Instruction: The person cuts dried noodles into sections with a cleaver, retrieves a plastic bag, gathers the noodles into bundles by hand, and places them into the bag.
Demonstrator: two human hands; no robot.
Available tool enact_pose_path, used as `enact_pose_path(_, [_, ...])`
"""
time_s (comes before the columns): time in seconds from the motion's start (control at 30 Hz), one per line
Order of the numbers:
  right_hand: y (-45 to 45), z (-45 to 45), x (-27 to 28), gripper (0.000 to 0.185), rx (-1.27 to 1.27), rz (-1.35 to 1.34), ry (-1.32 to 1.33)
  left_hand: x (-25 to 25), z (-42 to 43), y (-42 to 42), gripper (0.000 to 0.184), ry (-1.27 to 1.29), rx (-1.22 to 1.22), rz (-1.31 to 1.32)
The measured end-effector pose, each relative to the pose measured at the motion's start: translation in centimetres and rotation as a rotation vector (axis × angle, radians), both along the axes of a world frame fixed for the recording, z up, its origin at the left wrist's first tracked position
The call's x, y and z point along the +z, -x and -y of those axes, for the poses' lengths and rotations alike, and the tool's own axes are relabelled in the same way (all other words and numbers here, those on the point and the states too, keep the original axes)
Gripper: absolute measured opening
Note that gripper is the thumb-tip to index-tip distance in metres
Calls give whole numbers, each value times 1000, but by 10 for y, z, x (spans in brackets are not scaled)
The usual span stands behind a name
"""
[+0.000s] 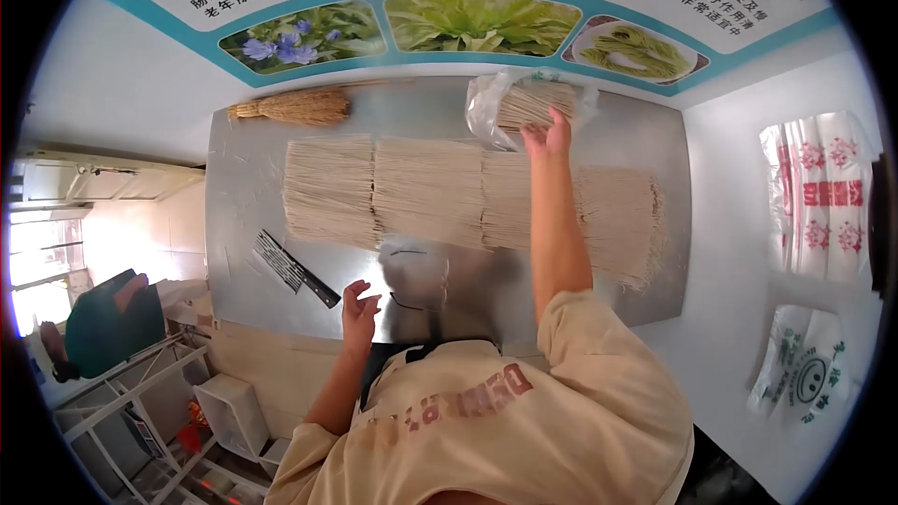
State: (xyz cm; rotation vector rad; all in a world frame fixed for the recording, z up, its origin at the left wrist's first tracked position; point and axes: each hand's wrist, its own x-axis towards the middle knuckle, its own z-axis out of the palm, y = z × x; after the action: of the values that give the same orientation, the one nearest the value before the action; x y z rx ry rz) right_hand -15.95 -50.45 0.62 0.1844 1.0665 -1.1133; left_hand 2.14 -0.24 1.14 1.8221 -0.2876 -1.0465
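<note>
My right hand (pixel 550 136) reaches across the table to a bundle of dry noodles (pixel 535 105) in a clear plastic bag (pixel 484 105). Its fingers are apart and rest at the bundle's near edge; no grip on the noodles shows. Over the table's front edge hovers my left hand (pixel 359 307), holding nothing, its fingers spread. Beside it lies a black-handled knife (pixel 297 269) with a pale-streaked blade. Rows of cut noodles (pixel 426 189) lie side by side across the middle of the metal table (pixel 245 210), and my right forearm covers part of them.
A straw hand broom (pixel 295 107) lies at the back left. Stacked printed plastic bags (pixel 823 194) are on the white surface at right, with another smiley-printed bag (pixel 803 365) nearer me. A person in a green garment (pixel 110 325) and a metal rack (pixel 140 376) appear at lower left.
</note>
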Motion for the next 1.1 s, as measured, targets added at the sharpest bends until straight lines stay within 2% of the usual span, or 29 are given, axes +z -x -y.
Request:
enact_pose_path(0.07, [12,-59,15,41,-13,-71,174,1,-3,-7,40,15,-28,-7])
enact_pose_path(0.13, [24,-129,15,35,133,-240,441,-9,-13,-15,42,48,-79,26])
enact_pose_path(0.17, [28,-164,18,35,139,-249,435,-21,-18,-19,47,93,-48,77])
enact_pose_path(0.23, [32,-241,21,30,544,-644,519,-21,-27,-25,45,59,-73,112])
enact_pose_path(0.27, [36,-279,13,30,580,-636,476,-34,-37,-32,45,117,-107,128])
enact_pose_path(0.3, [41,-318,3,27,875,-798,581,-7,-34,-29,45,143,-56,62])
enact_pose_path(0.33, [35,-341,-6,23,1154,-945,730,-4,-40,-35,48,68,-74,20])
enact_pose_path(0.37, [27,-371,-1,26,1189,-1098,935,-12,-49,-39,48,93,-65,23])
enact_pose_path(0.4, [20,-391,-2,26,1191,-1085,955,-23,-57,-46,46,84,-97,76])
enact_pose_path(0.47, [14,-422,-10,32,1530,-1428,1054,-3,-68,-49,44,110,-48,-2])
enact_pose_path(0.6, [-4,-438,-20,32,1696,-1694,1180,4,-98,-59,44,117,-8,-39])
enact_pose_path(0.63, [-7,-435,-28,32,1685,-1710,1198,0,-104,-59,46,198,93,-80])
enact_pose_path(0.7, [-7,-427,-31,25,1918,-1850,1091,-4,-116,-66,43,196,56,-72])
enact_pose_path(0.8, [-4,-416,-5,22,1748,-1908,1121,-7,-122,-80,42,214,39,-73])
enact_pose_path(0.83, [-4,-415,21,22,1740,-1925,1128,-10,-123,-90,41,180,-57,-58])
enact_pose_path(0.87, [-5,-416,57,20,1570,-1880,1169,-13,-122,-96,41,145,-149,-45])
enact_pose_path(0.9, [-6,-418,94,19,1405,-1826,1207,-8,-118,-97,41,159,-141,-49])
enact_pose_path(0.93, [-8,-422,128,19,1404,-1838,1222,8,-111,-96,41,165,-231,52])
enact_pose_path(0.97, [-10,-427,162,19,1355,-1705,1264,27,-107,-94,42,169,-321,158])
enact_pose_path(1.0, [-12,-434,192,19,1304,-1569,1300,50,-104,-92,42,179,-313,161])
enact_pose_path(1.03, [-15,-441,217,19,1299,-1575,1315,79,-101,-90,41,266,-375,94])
enact_pose_path(1.1, [-17,-456,257,18,1249,-1314,1248,131,-103,-94,41,353,-444,31])
